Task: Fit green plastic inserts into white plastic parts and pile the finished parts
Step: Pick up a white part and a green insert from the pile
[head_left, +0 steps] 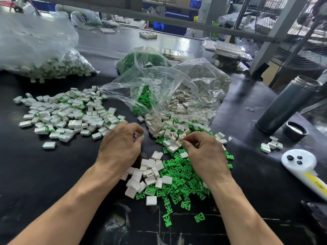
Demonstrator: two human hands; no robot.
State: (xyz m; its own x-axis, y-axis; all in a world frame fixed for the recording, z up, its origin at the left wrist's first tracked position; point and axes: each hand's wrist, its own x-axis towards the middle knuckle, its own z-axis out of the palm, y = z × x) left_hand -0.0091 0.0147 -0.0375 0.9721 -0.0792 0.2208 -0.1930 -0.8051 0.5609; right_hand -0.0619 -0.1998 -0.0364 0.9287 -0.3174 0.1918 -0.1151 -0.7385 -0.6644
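My left hand (122, 144) hovers over the black table, its fingers curled and pinching a small white part with a green insert (140, 135). My right hand (203, 151) lies over the loose heap, fingertips curled into the white parts (169, 137); what it holds is hidden. Loose green inserts (180, 175) spread between and below my hands, mixed with empty white parts (148, 174). A wide pile of finished parts (67, 114) lies to the left.
An open clear bag (169, 92) spills green and white pieces behind my hands. Another bag of finished parts (53, 66) sits far left. A dark flask (286, 105), its lid (294, 130) and a white handled device (300, 163) stand at right.
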